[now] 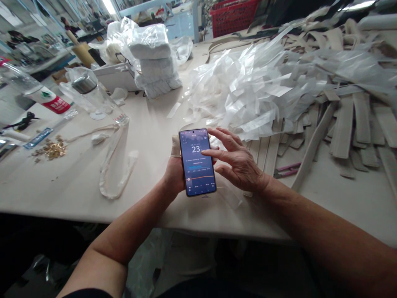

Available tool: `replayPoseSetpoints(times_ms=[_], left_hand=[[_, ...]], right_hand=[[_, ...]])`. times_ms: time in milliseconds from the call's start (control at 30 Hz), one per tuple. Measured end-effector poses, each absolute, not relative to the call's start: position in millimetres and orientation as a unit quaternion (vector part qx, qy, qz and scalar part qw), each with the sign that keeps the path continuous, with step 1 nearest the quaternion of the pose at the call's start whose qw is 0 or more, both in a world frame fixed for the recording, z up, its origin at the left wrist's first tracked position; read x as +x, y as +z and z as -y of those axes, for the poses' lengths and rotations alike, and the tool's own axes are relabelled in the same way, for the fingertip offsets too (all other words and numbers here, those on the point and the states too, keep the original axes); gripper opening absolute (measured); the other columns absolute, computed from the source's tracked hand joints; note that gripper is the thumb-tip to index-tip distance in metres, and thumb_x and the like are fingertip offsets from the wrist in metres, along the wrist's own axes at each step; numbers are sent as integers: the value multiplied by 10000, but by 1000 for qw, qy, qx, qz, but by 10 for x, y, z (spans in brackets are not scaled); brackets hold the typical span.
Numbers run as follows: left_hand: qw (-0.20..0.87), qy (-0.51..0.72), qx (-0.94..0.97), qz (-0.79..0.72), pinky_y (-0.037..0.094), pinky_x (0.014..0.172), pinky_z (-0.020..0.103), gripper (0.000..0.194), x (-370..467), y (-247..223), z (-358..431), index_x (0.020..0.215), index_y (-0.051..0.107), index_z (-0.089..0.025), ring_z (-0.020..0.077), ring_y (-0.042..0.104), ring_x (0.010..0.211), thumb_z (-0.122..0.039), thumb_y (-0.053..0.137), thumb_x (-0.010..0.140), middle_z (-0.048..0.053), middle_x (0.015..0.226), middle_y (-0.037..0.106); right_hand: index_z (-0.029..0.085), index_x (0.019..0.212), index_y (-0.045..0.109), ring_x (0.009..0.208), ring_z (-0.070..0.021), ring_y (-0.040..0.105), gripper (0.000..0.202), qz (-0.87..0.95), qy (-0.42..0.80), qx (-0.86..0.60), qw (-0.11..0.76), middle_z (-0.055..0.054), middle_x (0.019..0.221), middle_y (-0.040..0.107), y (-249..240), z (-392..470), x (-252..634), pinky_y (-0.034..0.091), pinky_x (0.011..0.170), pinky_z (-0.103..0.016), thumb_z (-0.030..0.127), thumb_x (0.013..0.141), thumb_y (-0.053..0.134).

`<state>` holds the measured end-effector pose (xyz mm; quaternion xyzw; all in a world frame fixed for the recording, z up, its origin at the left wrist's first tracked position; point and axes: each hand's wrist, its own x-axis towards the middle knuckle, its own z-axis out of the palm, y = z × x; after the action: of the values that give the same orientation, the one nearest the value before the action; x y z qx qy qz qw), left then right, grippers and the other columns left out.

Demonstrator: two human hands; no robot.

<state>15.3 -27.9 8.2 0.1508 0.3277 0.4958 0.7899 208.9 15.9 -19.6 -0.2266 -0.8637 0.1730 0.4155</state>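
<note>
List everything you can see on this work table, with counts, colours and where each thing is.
smartphone: one, dark, lit screen, centre front
plastic sleeves: heap, clear, centre right
strips: many, beige, right side
clippers: one, pink handles, beside the right wrist
wrapped bundles: one stack, white, far centre
bottle: one, clear, left
metal bits: small heap, gold, left
basket: one, red, far edge
left hand: holds the smartphone
right hand: forefinger at the screen
</note>
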Motion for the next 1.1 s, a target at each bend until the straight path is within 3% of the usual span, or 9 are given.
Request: replayPoseSetpoints(times_ms=[233, 767, 967, 1100], left_hand=[[784, 496, 146, -343, 576, 977, 511, 970, 179, 116, 280, 1423, 583, -118, 364, 723, 1107, -865, 242, 907, 184, 1140, 756], [786, 507, 131, -329, 562, 1027, 495, 923, 210, 139, 290, 1392, 626, -151, 357, 652, 1253, -846, 235, 926, 145, 1185, 755], [779, 511, 127, -341, 581, 994, 479, 937, 210, 142, 273, 1336, 668, -144, 350, 679, 1201, -856, 227, 917, 148, 1123, 769], [768, 514, 140, -355, 600, 953, 467, 935, 197, 146, 269, 1319, 675, -142, 342, 714, 1127, -846, 203, 924, 151, 1096, 773]], right_hand=[[273, 1299, 717, 1520, -306, 336, 582, 857, 159, -239, 428, -52, 1618, 429, -215, -174, 2087, 297, 1247, -540, 664, 1031, 379], [304, 1401, 625, 1536, -317, 304, 610, 853, 153, -269, 421, -44, 1640, 392, -265, -200, 2083, 276, 1248, -587, 704, 1015, 375], [293, 1421, 613, 1536, -322, 307, 643, 852, 163, -273, 416, -58, 1641, 393, -243, -187, 2081, 265, 1251, -593, 722, 1005, 376], [308, 1329, 690, 1528, -306, 326, 606, 856, 177, -232, 426, -25, 1628, 417, -183, -154, 2094, 287, 1250, -568, 713, 1011, 371]])
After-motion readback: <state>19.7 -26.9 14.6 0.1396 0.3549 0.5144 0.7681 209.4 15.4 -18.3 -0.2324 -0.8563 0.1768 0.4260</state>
